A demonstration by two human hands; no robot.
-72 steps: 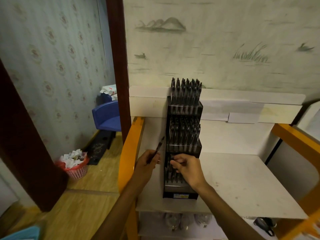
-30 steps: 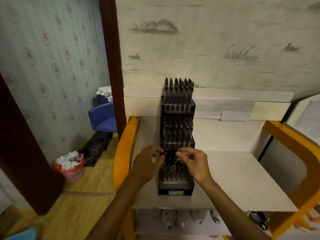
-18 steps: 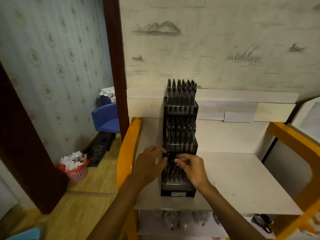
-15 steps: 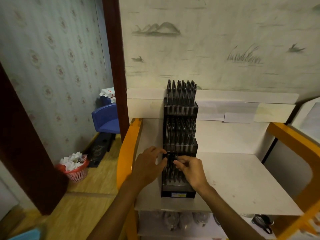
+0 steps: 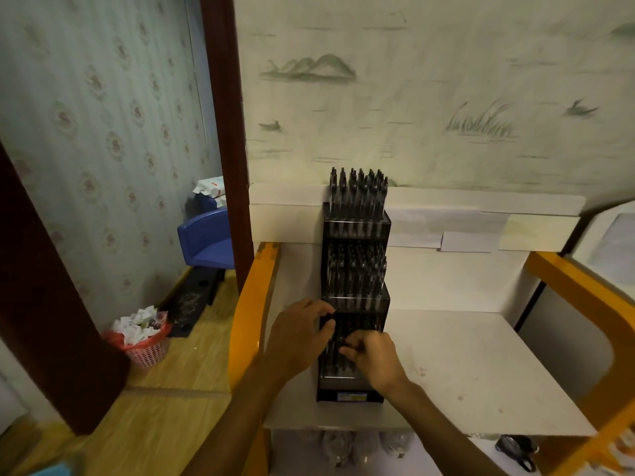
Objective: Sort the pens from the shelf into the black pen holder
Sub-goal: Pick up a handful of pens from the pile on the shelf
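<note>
Pens (image 5: 357,195) fill the three-tier black holder (image 5: 355,297) at frame centre on the white shelf (image 5: 481,365). Both hands work the lowest tier: the left hand (image 5: 299,333) steadies its edge, grip curled, contents unclear; the right hand (image 5: 376,357) pinches narrowly, seemingly on a pen. Best to seat it straight down.

The left hand (image 5: 298,334), which had held a pen (image 5: 338,341) raised off to the side of the black pen holder (image 5: 354,304), moved in against the left edge of its lowest tier, fingers curled at the corner. The pen no longer stood free above that hand. The right hand (image 5: 376,359), earlier spread over the lowest tier, drew its fingertips together among the pens just right of the left thumb and sank slightly lower.
</note>
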